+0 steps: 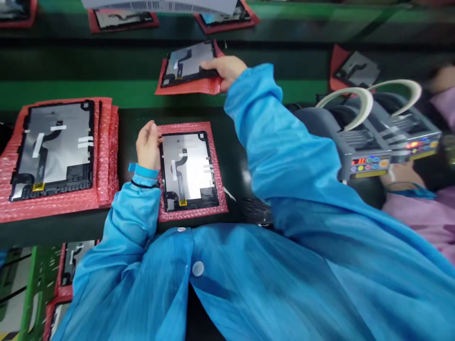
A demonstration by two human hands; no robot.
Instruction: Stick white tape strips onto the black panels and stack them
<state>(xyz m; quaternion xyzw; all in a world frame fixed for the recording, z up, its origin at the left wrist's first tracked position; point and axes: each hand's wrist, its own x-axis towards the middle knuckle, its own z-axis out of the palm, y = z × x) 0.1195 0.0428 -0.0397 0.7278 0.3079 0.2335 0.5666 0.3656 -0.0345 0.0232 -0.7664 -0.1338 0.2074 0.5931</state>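
Note:
At the far side of the bench, my right hand grips the right end of a tablet display panel, thumb on top. A pink bubble-wrap sheet lies under that panel. Closer to me, a second display panel rests flat on pink bubble wrap, its grey back up, with a black flex cable and white tape strips. My left hand stands at its left edge, fingers loosely extended and partly hidden from view; whether they touch the panel is unclear.
A stack of bubble wrap with a display panel on top lies to the left. Two grey machines with lit displays stand at the right, near another person's hand. More panels lie along the green line.

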